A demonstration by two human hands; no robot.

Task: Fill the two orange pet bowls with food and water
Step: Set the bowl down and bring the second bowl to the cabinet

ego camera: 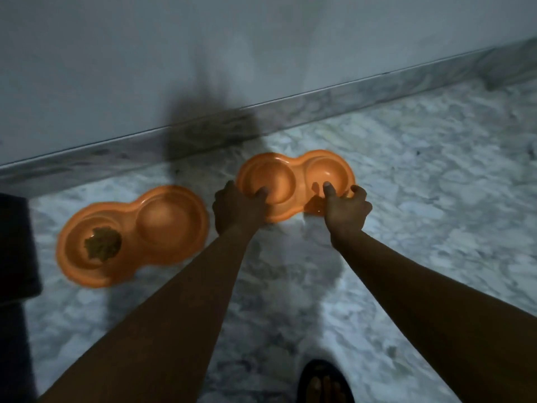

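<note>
So the double orange bowl (295,181) at about 12 o'clock sits on the marble floor (421,228) near the wall, both cups looking empty. Left hand (236,209) and right hand (344,212) both have their fingers (328,189) clamped over its near rim. Second orange bowl (133,232) is over at 9 o'clock with kibble (102,247) in its left cup. Sandalled foot (324,383) at 6.

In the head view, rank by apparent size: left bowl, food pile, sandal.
1. Left bowl
2. Sandal, though cut off by the frame edge and nearer the camera, so unsure
3. Food pile
</note>
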